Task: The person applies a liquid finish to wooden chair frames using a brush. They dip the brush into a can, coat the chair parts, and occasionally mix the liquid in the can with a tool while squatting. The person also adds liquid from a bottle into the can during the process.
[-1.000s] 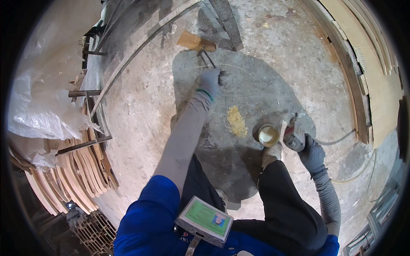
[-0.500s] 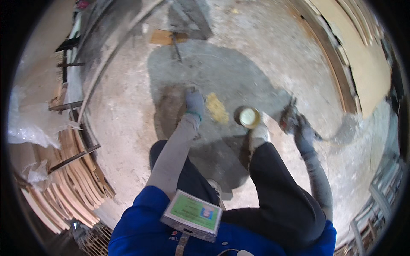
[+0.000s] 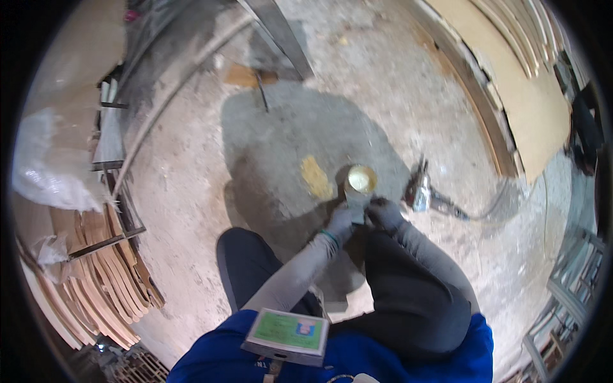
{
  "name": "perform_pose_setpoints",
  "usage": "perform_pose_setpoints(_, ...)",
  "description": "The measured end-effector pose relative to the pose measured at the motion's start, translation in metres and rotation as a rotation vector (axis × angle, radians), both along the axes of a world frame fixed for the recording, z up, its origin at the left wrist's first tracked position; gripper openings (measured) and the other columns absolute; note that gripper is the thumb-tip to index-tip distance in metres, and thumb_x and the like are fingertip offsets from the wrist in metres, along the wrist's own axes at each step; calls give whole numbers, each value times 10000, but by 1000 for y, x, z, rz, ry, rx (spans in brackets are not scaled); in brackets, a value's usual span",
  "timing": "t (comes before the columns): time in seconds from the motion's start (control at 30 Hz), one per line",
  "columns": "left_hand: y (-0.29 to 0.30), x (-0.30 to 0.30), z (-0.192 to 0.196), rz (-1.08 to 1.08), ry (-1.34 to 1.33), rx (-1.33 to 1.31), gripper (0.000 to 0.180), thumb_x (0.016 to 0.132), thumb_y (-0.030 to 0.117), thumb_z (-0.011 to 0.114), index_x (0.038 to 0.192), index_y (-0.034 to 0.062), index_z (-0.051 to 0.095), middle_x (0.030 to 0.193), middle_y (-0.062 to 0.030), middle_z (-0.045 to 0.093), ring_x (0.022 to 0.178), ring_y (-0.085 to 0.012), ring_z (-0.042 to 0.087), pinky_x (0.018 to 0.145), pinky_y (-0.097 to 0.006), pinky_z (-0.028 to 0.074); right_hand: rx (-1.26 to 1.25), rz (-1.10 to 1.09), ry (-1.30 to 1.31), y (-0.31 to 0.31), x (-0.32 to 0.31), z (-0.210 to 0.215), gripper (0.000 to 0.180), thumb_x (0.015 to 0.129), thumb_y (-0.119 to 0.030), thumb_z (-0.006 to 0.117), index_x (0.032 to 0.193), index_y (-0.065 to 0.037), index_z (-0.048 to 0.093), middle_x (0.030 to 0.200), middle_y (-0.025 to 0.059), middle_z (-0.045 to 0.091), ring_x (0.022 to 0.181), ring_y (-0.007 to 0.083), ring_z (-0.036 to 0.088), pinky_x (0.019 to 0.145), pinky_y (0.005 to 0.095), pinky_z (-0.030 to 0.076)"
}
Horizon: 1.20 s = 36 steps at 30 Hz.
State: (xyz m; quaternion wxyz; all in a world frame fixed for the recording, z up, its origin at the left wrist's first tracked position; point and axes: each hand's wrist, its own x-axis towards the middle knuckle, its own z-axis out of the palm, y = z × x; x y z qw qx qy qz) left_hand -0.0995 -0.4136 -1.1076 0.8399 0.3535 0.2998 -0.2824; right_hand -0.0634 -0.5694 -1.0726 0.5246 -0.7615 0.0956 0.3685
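Both my gloved hands meet low in front of my right knee, just below a round cup-like container with pale contents. My left hand has its fingers curled against a pale grey piece, which may be my shoe. Close beside it, my right hand is also closed; what its fingers hold is hidden. To the right, a hand-held power tool with a cord lies on the floor, apart from my hands. A yellowish patch of material is on the floor left of the container.
Curved wooden strips are stacked at the left, near clear plastic sheeting. A metal leg stands ahead, near a small brown board. Wooden panels line the far right; metal frames stand at the near right.
My right hand has let go of the power tool and moved left to the container. My left hand has come right and nearer, from beyond the yellowish patch to beside my right hand.
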Motion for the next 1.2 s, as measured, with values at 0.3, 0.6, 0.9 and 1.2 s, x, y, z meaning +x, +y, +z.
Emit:
perform_pose_setpoints(0.3,100,59,177,-231,-27,100,305,867,100,577,1163,30,548,1038,-55,610,886,-167,602,722,-302,510,-99,-39,-845,-19,49,335,290,811,-84,619,1089,-19,569,923,158,643,863,317,631,752,362,500)
perform_pose_setpoints(0.6,94,33,361,-407,-143,247,276,887,269,566,1089,94,638,879,28,606,689,-38,508,521,-215,402,-695,342,-724,6,-5,307,399,794,-251,550,1128,-33,533,1221,238,482,1056,416,481,902,498,373)
perform_pose_setpoints(0.9,172,-73,565,-440,-139,295,376,858,224,619,1178,48,531,895,-38,610,759,-81,574,598,-225,455,-378,331,-913,94,-160,439,293,810,-220,542,1033,-29,545,1038,190,552,949,378,526,810,480,418)
perform_pose_setpoints(1.2,360,-223,758,216,-116,601,273,792,273,670,916,29,670,765,-48,635,666,-123,599,613,-248,500,-525,296,-864,152,-156,630,360,708,-233,637,1010,-47,577,1036,172,566,919,359,563,776,454,452)
